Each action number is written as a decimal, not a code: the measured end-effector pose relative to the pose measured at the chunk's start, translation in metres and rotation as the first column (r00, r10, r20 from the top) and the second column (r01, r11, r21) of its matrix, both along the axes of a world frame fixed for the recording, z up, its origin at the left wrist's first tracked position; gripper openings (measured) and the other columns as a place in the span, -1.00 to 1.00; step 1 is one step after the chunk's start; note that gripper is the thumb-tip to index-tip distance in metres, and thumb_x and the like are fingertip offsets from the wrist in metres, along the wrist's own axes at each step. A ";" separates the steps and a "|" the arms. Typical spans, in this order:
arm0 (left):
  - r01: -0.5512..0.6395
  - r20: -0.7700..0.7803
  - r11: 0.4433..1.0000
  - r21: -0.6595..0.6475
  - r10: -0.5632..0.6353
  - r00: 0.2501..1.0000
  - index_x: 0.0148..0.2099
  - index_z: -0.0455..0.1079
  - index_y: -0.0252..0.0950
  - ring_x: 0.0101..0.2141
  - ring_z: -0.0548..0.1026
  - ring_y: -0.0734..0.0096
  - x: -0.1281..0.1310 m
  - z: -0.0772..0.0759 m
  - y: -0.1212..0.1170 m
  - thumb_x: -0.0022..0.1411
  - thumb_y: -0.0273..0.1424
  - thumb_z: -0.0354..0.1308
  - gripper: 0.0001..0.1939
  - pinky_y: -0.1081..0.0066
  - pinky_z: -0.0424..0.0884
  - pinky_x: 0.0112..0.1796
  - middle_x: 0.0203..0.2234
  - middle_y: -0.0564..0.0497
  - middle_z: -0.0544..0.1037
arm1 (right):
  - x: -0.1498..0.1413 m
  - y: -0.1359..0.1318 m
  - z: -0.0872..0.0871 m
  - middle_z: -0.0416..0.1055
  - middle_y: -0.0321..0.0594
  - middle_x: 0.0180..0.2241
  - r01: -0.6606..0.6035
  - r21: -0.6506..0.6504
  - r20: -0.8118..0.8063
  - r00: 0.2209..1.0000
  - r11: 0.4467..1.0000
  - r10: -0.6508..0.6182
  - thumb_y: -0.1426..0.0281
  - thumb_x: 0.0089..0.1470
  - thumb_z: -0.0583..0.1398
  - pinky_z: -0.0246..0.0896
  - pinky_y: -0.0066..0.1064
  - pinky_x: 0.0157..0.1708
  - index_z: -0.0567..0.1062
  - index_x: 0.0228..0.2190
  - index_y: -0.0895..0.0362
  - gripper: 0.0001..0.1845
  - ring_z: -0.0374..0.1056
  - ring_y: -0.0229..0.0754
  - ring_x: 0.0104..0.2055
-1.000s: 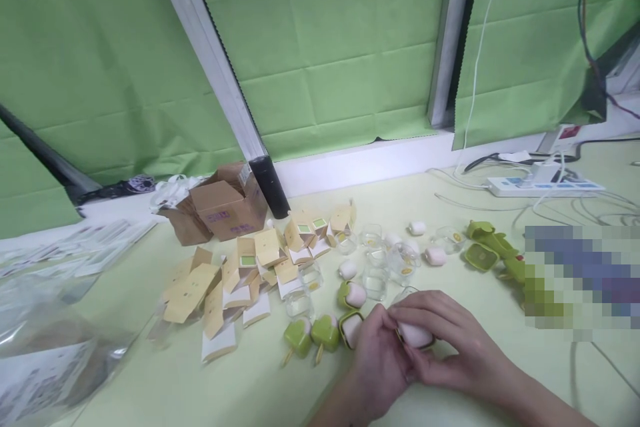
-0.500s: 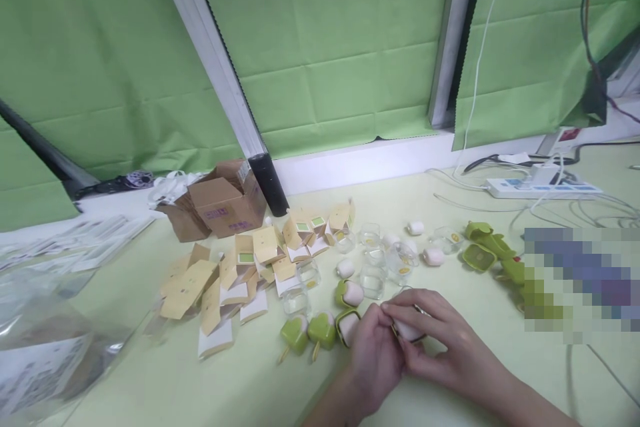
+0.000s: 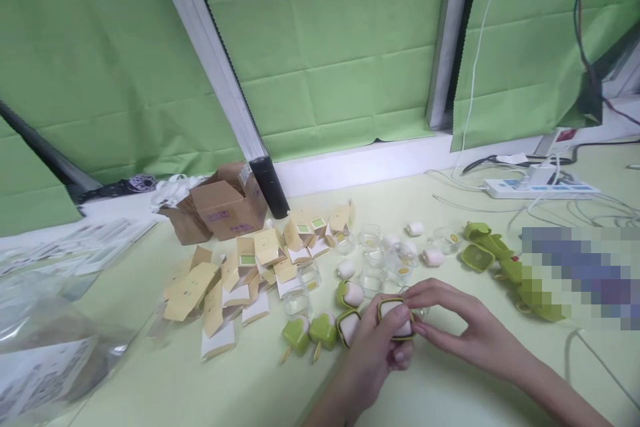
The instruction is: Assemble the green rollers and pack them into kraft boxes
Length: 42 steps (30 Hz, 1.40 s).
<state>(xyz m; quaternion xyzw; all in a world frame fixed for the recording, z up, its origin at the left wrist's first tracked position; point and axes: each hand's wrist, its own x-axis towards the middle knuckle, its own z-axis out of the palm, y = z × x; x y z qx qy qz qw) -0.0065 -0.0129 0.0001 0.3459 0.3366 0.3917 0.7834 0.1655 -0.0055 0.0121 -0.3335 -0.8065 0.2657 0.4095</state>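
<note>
Here's the green-rimmed case point(image 3: 388, 309), between both hands, rimmed face up towards the camera, squarish, long axis hard to tell, pale pink inside! Left hand point(image 3: 369, 350) grips it, thumb across the face; right hand point(image 3: 467, 330) brackets its right edge, thumb and fingers parted.

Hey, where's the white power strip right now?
In the head view, the white power strip lies toward the right on the table, below the green curtain, with loose cables around it.
</note>
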 end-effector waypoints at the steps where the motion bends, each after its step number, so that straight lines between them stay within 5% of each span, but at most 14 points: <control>1: -0.009 -0.014 1.000 0.004 0.009 1.000 -0.22 0.22 -0.24 -0.69 0.08 0.73 0.001 0.000 0.000 0.04 -0.12 0.22 -0.62 0.53 -0.16 -0.60 -0.55 0.19 0.25 | -0.002 0.000 0.000 0.46 -0.17 -0.20 0.002 0.016 0.004 1.000 1.000 -0.002 0.48 0.10 0.15 0.36 -0.33 -0.17 0.43 -0.19 0.05 -0.79 0.41 -0.15 -0.14; 7: -0.019 -0.098 0.996 0.084 0.027 0.995 -0.19 0.21 -0.25 -0.67 0.11 0.72 0.000 0.002 0.001 0.01 -0.15 0.26 -0.58 0.55 -0.08 -0.62 -0.54 0.17 0.30 | -0.005 -0.001 -0.001 0.48 -0.21 -0.23 0.096 0.105 -0.006 0.995 0.990 -0.096 0.49 0.08 0.12 0.36 -0.37 -0.19 0.40 -0.23 0.04 -0.81 0.42 -0.17 -0.17; 11: -0.185 -0.281 0.934 0.307 0.274 0.920 -0.05 0.15 -0.19 -0.58 0.26 0.62 -0.021 0.020 0.017 -0.06 -0.31 0.33 -0.44 0.56 0.09 -0.58 -0.44 0.13 0.38 | 0.028 0.021 -0.002 0.45 -0.15 -0.12 0.315 0.142 0.145 0.931 0.938 -0.334 0.30 0.14 0.08 0.32 -0.24 -0.11 0.37 -0.10 0.02 -0.73 0.39 -0.08 -0.08; 14: -0.226 -0.410 0.800 0.556 0.501 0.762 -0.03 0.08 -0.15 -0.43 0.41 0.45 -0.046 0.038 0.043 0.01 -0.24 0.25 -0.47 0.48 0.27 -0.44 -0.33 0.07 0.41 | 0.068 0.043 -0.016 0.42 -0.05 -0.06 0.510 0.343 0.396 0.683 0.789 -0.614 0.25 0.06 0.09 0.25 -0.03 -0.10 0.43 -0.12 0.06 -0.66 0.33 0.12 -0.03; 16: -0.081 -0.551 0.707 0.703 0.614 0.565 -0.08 0.12 -0.17 -0.24 0.42 0.29 -0.061 0.046 0.062 0.03 -0.18 0.21 -0.54 0.36 0.31 -0.26 -0.21 -0.02 0.41 | 0.090 0.054 -0.030 0.43 0.03 -0.07 0.573 0.458 0.464 0.497 0.679 -0.733 0.31 -0.01 0.09 0.17 0.05 -0.07 0.45 -0.14 0.12 -0.63 0.27 0.21 0.01; 18: 0.090 -0.648 0.669 0.738 0.665 0.372 -0.17 0.21 -0.20 -0.10 0.35 0.14 -0.071 0.049 0.079 0.00 -0.16 0.21 -0.61 0.25 0.24 -0.13 -0.17 -0.07 0.41 | 0.102 0.060 -0.043 0.44 0.04 -0.09 0.578 0.497 0.488 0.430 0.647 -0.760 0.35 -0.06 0.08 0.10 0.05 -0.03 0.45 -0.14 0.15 -0.60 0.27 0.19 0.02; 21: 0.177 -0.695 0.678 0.713 0.651 0.305 -0.31 0.32 -0.22 -0.06 0.28 0.00 -0.076 0.043 0.095 -0.07 -0.22 0.25 -0.72 0.16 0.17 -0.07 -0.25 -0.08 0.45 | 0.106 0.062 -0.052 0.49 0.01 -0.14 0.570 0.495 0.488 0.442 0.656 -0.753 0.38 -0.08 0.07 0.04 0.04 0.01 0.43 -0.14 0.16 -0.59 0.33 0.14 -0.03; 25: 0.169 -0.699 0.682 0.711 0.661 0.273 -0.26 0.36 -0.28 -0.04 0.23 -0.09 -0.073 0.036 0.096 -0.04 -0.26 0.23 -0.71 0.06 0.09 -0.02 -0.25 -0.16 0.44 | 0.100 0.056 -0.040 0.51 -0.07 -0.17 0.586 0.474 0.453 0.478 0.657 -0.752 0.33 -0.01 0.07 0.01 0.06 0.04 0.35 -0.05 0.10 -0.57 0.37 0.09 -0.07; 28: 0.123 -0.659 0.653 0.747 0.704 0.266 -0.07 0.30 -0.30 0.05 0.13 -0.08 -0.060 0.039 0.078 0.07 -0.22 0.15 -0.61 0.05 0.00 0.05 -0.07 -0.20 0.35 | 0.084 0.042 -0.022 0.45 -0.11 -0.09 0.618 0.258 0.312 0.674 0.743 -0.670 0.19 0.05 0.11 0.20 -0.04 -0.05 0.27 -0.01 0.04 -0.55 0.37 0.04 -0.06; 31: 0.093 -0.669 0.710 0.698 0.600 0.439 0.05 0.21 -0.21 -0.09 0.32 0.13 -0.031 0.041 0.047 0.21 -0.10 -0.02 -0.57 0.19 0.23 -0.09 -0.06 -0.13 0.35 | 0.051 0.020 -0.002 0.38 -0.11 -0.02 0.488 0.001 0.113 0.867 0.873 -0.485 0.16 0.07 0.16 0.33 -0.20 -0.12 0.27 -0.03 0.03 -0.55 0.34 -0.02 -0.03; 33: 0.061 -0.556 0.862 0.504 0.270 0.786 0.15 0.08 -0.19 -0.28 0.40 0.26 -0.008 0.038 0.027 0.22 -0.04 -0.04 -0.46 0.28 0.33 -0.28 -0.10 -0.12 0.37 | 0.026 0.008 0.011 0.40 -0.14 -0.09 0.347 -0.065 0.074 0.937 0.935 -0.343 0.19 0.06 0.20 0.33 -0.22 -0.11 0.31 -0.08 0.04 -0.60 0.35 -0.05 -0.05; 35: 0.039 -0.239 0.937 0.348 0.049 0.970 0.14 0.09 -0.21 -0.38 0.40 0.39 0.009 0.032 0.014 0.24 -0.05 -0.06 -0.48 0.37 0.31 -0.37 -0.16 -0.09 0.38 | 0.010 0.002 0.023 0.41 -0.17 -0.11 0.197 -0.072 0.101 0.977 0.978 -0.190 0.20 0.02 0.24 0.31 -0.23 -0.08 0.35 -0.14 0.03 -0.63 0.34 -0.05 -0.05; 38: -0.073 0.070 0.973 0.218 0.059 0.996 -0.11 0.25 -0.29 -0.45 0.38 0.47 0.018 0.020 0.008 0.25 -0.13 -0.01 -0.66 0.46 0.23 -0.45 -0.35 0.00 0.40 | 0.011 0.015 0.028 0.39 -0.14 -0.07 0.136 -0.031 0.192 0.973 0.990 -0.127 0.20 0.11 0.14 0.29 -0.24 -0.07 0.36 -0.09 0.03 -0.67 0.33 -0.08 -0.05; 42: -0.116 0.136 0.991 0.073 0.106 0.985 -0.20 0.20 -0.29 -0.53 0.38 0.53 0.008 0.011 0.011 0.25 -0.16 0.01 -0.72 0.49 0.14 -0.51 -0.32 -0.08 0.48 | 0.036 0.058 0.003 0.41 -0.02 -0.07 0.404 0.245 0.454 0.755 0.881 -0.472 0.28 0.13 0.05 0.21 -0.08 -0.08 0.39 -0.08 0.11 -0.66 0.31 0.07 -0.04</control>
